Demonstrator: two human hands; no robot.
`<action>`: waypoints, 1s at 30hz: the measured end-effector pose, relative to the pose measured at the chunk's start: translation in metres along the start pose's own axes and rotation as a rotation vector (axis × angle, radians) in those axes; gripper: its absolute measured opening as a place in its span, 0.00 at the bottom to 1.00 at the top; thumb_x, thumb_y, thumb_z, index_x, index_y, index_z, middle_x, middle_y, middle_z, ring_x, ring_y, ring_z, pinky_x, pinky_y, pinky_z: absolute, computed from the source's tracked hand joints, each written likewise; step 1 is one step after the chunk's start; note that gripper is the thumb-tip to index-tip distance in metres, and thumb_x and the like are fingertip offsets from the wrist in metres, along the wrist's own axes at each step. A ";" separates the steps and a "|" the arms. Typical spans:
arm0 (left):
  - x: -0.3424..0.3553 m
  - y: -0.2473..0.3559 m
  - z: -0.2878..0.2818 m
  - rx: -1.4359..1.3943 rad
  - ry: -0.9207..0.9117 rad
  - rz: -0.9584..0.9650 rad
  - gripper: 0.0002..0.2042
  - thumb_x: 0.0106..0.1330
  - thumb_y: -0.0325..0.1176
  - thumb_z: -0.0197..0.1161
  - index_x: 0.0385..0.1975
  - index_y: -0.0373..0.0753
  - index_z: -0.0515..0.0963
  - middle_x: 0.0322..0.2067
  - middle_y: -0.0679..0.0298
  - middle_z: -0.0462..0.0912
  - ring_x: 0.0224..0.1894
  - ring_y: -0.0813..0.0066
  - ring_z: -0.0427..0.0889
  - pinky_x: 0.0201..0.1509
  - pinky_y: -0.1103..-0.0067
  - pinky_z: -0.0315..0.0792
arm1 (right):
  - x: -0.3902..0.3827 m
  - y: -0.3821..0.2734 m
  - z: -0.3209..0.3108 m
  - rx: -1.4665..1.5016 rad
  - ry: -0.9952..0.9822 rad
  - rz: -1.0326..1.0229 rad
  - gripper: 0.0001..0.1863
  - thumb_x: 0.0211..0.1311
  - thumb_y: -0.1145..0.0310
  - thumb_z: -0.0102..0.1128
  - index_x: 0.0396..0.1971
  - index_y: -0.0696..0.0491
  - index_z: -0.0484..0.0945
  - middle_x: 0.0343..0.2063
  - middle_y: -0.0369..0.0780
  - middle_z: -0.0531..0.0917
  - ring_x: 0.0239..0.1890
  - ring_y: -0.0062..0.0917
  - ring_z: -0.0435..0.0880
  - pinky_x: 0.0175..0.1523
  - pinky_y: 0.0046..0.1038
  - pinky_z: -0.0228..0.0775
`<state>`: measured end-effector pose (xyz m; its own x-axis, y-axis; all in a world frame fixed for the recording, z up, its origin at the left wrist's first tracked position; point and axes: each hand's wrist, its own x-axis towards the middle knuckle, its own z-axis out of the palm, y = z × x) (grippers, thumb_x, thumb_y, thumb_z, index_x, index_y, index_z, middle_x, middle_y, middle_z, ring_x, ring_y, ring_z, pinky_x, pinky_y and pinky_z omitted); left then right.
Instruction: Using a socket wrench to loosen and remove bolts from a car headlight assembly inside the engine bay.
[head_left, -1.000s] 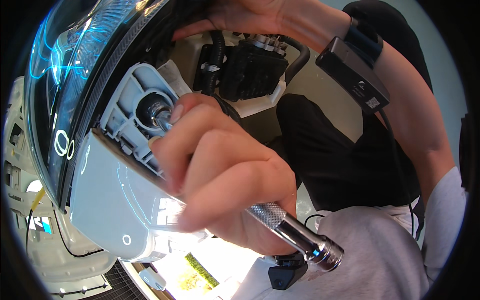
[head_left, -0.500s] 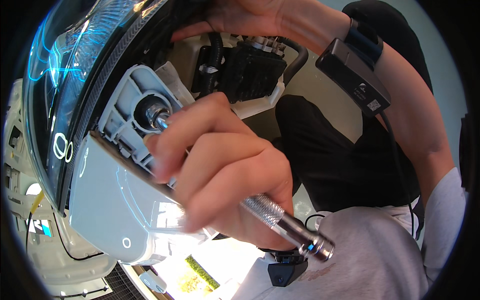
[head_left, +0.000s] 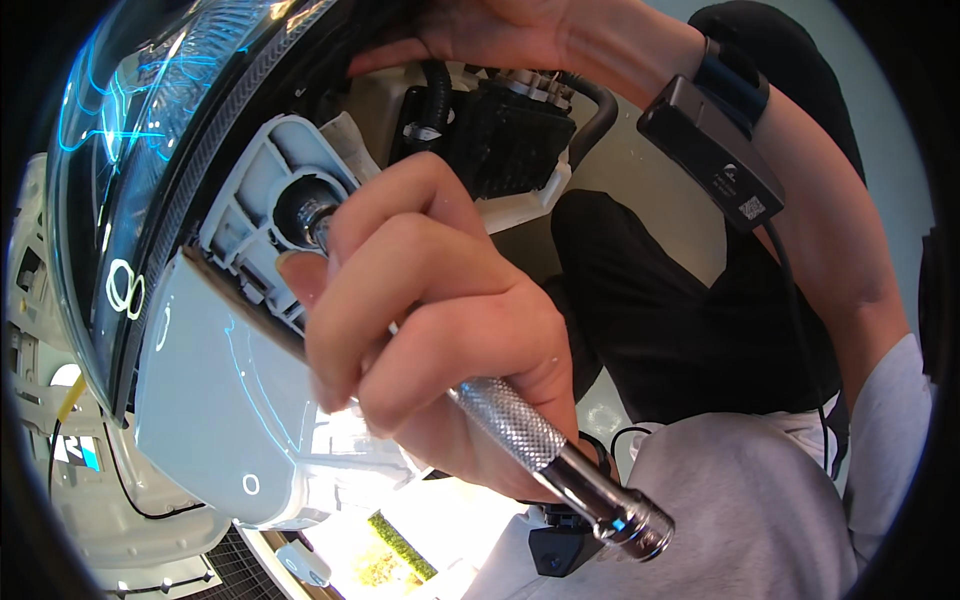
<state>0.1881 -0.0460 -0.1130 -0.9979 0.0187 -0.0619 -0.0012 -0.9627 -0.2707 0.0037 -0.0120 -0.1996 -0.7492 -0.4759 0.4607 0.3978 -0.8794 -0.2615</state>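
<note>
My left hand point(head_left: 440, 330) is closed around a knurled chrome tool point(head_left: 510, 420), whose upper end reaches into a round recess in a pale plastic bracket point(head_left: 250, 225). The tool's lower end points down to the right. The bracket sits between a glossy white panel point(head_left: 225, 400) and a clear-lensed lamp point(head_left: 135, 130) with blue reflections. My right hand point(head_left: 470, 30) reaches along the top to the lamp's dark inner edge, a finger stretched out; its other fingers are mostly out of view. A black device point(head_left: 705, 150) is on that wrist.
A black hose point(head_left: 432, 100) and a black component with metal fittings point(head_left: 515, 140) lie beyond the bracket. My dark-clad legs point(head_left: 650, 300) are at the right. Pale perforated body parts point(head_left: 35, 260) stand at the far left, and a dark grate point(head_left: 235, 565) shows low down.
The fingers of my left hand have shifted up and slightly left along the tool, and the tool's lower end has moved a little. My right hand has barely moved.
</note>
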 end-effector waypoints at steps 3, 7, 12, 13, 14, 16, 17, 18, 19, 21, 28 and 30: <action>0.001 0.001 0.004 -0.028 -0.033 -0.050 0.08 0.63 0.18 0.52 0.36 0.38 0.62 0.33 0.61 0.65 0.19 0.69 0.72 0.17 0.76 0.62 | 0.001 0.001 0.002 0.005 0.030 0.026 0.22 0.62 0.49 0.57 0.47 0.49 0.79 0.41 0.37 0.86 0.45 0.25 0.82 0.54 0.34 0.74; -0.003 0.008 -0.004 -0.094 -0.074 -0.157 0.04 0.71 0.24 0.49 0.36 0.38 0.61 0.35 0.62 0.62 0.17 0.70 0.69 0.16 0.77 0.57 | -0.002 -0.002 -0.002 0.006 0.021 0.023 0.22 0.62 0.49 0.58 0.47 0.49 0.79 0.42 0.37 0.86 0.45 0.25 0.82 0.54 0.35 0.73; -0.010 0.004 0.000 -0.047 -0.080 -0.128 0.04 0.73 0.27 0.47 0.35 0.39 0.61 0.35 0.62 0.63 0.17 0.71 0.69 0.15 0.78 0.56 | 0.003 0.000 0.006 -0.008 0.004 0.016 0.22 0.63 0.48 0.57 0.47 0.48 0.79 0.42 0.36 0.86 0.45 0.25 0.82 0.54 0.34 0.74; -0.010 0.004 0.000 -0.027 -0.075 -0.118 0.04 0.73 0.27 0.47 0.35 0.39 0.61 0.35 0.62 0.63 0.16 0.72 0.68 0.15 0.79 0.55 | 0.003 0.001 0.006 -0.008 0.003 0.018 0.22 0.63 0.48 0.57 0.47 0.48 0.79 0.42 0.36 0.86 0.45 0.25 0.82 0.54 0.34 0.74; -0.011 0.004 0.000 -0.027 -0.078 -0.115 0.04 0.73 0.27 0.47 0.35 0.39 0.61 0.35 0.62 0.63 0.16 0.72 0.68 0.15 0.79 0.55 | 0.003 0.001 0.006 -0.004 0.001 0.022 0.22 0.63 0.48 0.57 0.47 0.48 0.79 0.42 0.36 0.86 0.45 0.25 0.82 0.53 0.34 0.74; -0.011 0.006 -0.005 -0.017 -0.084 -0.111 0.05 0.73 0.26 0.48 0.33 0.38 0.60 0.35 0.62 0.64 0.16 0.73 0.68 0.14 0.79 0.55 | 0.000 -0.001 0.002 -0.009 0.019 0.020 0.22 0.63 0.48 0.56 0.47 0.49 0.79 0.42 0.36 0.86 0.45 0.25 0.82 0.53 0.33 0.74; -0.011 0.007 -0.005 -0.022 -0.078 -0.114 0.05 0.73 0.26 0.48 0.33 0.38 0.60 0.35 0.62 0.64 0.16 0.73 0.68 0.14 0.79 0.55 | -0.002 -0.001 0.001 -0.014 0.031 0.024 0.21 0.63 0.48 0.56 0.47 0.49 0.79 0.42 0.36 0.86 0.45 0.25 0.82 0.53 0.33 0.74; -0.012 0.005 -0.005 0.033 -0.065 -0.098 0.06 0.72 0.26 0.48 0.32 0.38 0.60 0.34 0.63 0.64 0.16 0.74 0.68 0.14 0.79 0.55 | -0.002 -0.002 0.001 -0.017 0.035 0.029 0.21 0.63 0.49 0.56 0.46 0.49 0.79 0.42 0.36 0.86 0.45 0.24 0.82 0.52 0.33 0.75; -0.012 0.004 -0.005 0.086 -0.051 -0.081 0.07 0.72 0.26 0.48 0.32 0.38 0.60 0.33 0.63 0.64 0.16 0.74 0.68 0.13 0.79 0.55 | -0.002 -0.002 0.001 -0.016 0.035 0.029 0.21 0.63 0.49 0.56 0.46 0.49 0.79 0.42 0.36 0.86 0.45 0.24 0.82 0.52 0.33 0.75; -0.010 0.008 -0.006 0.151 -0.056 -0.099 0.07 0.72 0.27 0.49 0.32 0.38 0.60 0.32 0.63 0.64 0.16 0.75 0.67 0.13 0.80 0.55 | 0.000 -0.003 0.002 -0.033 0.038 0.031 0.21 0.63 0.49 0.56 0.46 0.49 0.80 0.42 0.36 0.86 0.45 0.24 0.82 0.52 0.32 0.75; -0.010 0.017 -0.013 0.552 -0.121 -0.170 0.08 0.75 0.37 0.45 0.40 0.38 0.62 0.27 0.66 0.64 0.13 0.80 0.63 0.09 0.84 0.50 | 0.003 -0.001 0.001 0.016 0.008 0.057 0.21 0.63 0.48 0.56 0.47 0.48 0.79 0.41 0.36 0.86 0.44 0.24 0.82 0.54 0.32 0.73; -0.012 0.024 -0.019 0.621 -0.110 -0.180 0.18 0.76 0.47 0.38 0.54 0.40 0.58 0.28 0.65 0.65 0.11 0.81 0.61 0.10 0.83 0.52 | 0.001 -0.003 -0.001 0.021 0.025 0.079 0.22 0.63 0.48 0.56 0.47 0.48 0.79 0.42 0.36 0.86 0.46 0.25 0.82 0.55 0.32 0.71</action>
<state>0.2017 -0.0639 -0.1365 -0.9794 0.1978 0.0398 -0.1728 -0.9245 0.3398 0.0011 -0.0098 -0.1995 -0.7280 -0.5438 0.4174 0.4674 -0.8392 -0.2781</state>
